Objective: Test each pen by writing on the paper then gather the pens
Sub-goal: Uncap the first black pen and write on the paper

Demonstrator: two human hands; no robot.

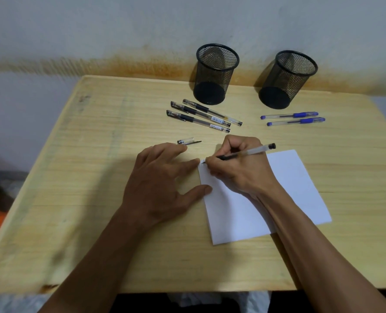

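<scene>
My right hand (239, 168) grips an uncapped black pen (253, 150), its tip touching the top left corner of the white paper (300, 184). My left hand (162, 184) lies flat on the table with fingers spread, thumb and forefinger pressing the paper's left edge. The pen's clear cap (187, 141) lies just beyond my left fingertips. Three capped black pens (201, 115) lie side by side further back. Two blue pens (293, 118) lie to their right.
Two black mesh pen cups stand at the back of the wooden table (92, 154), one (214, 75) behind the black pens and one (286, 80) behind the blue pens. A stained wall runs right behind them. The table's front edge is near my forearms.
</scene>
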